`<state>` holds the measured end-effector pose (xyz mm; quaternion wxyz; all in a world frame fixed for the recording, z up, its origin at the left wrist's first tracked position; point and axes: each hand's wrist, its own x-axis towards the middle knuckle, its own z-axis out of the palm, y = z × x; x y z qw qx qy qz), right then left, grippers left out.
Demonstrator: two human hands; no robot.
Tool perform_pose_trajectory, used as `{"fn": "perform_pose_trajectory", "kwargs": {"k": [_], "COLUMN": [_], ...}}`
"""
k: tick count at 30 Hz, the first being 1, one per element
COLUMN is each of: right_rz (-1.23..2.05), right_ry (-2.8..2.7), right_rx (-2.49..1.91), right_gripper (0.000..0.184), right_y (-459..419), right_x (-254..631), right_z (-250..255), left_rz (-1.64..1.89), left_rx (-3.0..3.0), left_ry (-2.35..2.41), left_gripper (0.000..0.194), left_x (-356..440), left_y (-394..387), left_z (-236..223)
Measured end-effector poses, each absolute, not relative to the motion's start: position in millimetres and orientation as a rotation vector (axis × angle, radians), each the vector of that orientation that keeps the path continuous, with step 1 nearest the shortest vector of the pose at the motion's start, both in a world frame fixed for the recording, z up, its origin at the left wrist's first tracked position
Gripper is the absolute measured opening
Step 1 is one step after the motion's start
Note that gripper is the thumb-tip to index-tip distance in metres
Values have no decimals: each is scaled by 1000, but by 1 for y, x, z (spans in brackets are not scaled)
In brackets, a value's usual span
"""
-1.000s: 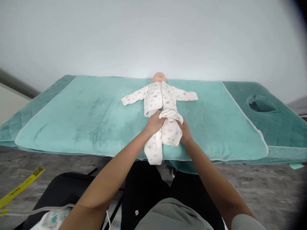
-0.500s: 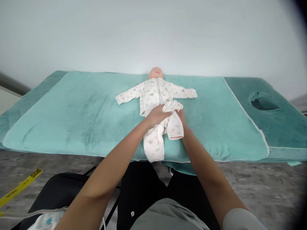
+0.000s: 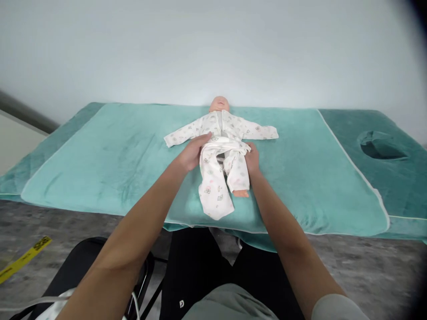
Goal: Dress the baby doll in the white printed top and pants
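Note:
A baby doll (image 3: 219, 104) lies on its back, head toward the wall, in a white printed jacket (image 3: 209, 124) with sleeves spread. White printed baby pants (image 3: 216, 191) cover its legs, and a foot (image 3: 240, 194) sticks out of the right pant leg; the left leg's end lies flat with no foot showing. My left hand (image 3: 195, 152) grips the waistband at its left side, thumb on top. At the waistband's right side, my right hand (image 3: 252, 156) is closed on the cloth, its fingers partly hidden.
The doll rests on a bed with a teal cover (image 3: 100, 164); a face hole (image 3: 382, 146) is at its right end. A white wall (image 3: 213, 49) stands behind. A black chair (image 3: 76, 262) with a white cable is at lower left, near yellow floor tape (image 3: 25, 260).
The bunched waistband has been spread apart and drawn over the doll's lower body. My left hand moved left to its side. A foot now shows at the right cuff.

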<state>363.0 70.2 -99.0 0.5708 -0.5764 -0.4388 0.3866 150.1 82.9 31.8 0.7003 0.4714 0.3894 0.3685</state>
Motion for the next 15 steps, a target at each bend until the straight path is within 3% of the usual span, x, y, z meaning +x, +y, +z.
{"fn": "perform_pose_trajectory", "kwargs": {"k": [6,9,15], "right_rz": [1031,1127,868], "right_ry": [-1006,-1039,-1223], "right_rx": [-1162,-1055,-1198], "right_gripper": [30,37,49], "right_y": [69,65,54], "right_x": [358,360,364], "right_z": [-106,-108,-78], "left_rz": [1066,1123,1094], "left_rx": [907,830,748], "left_ry": [724,650,375], "left_gripper": [22,34,45], "left_x": [111,116,119], "left_y": [128,140,142], "left_z": [-7,-39,-67]}}
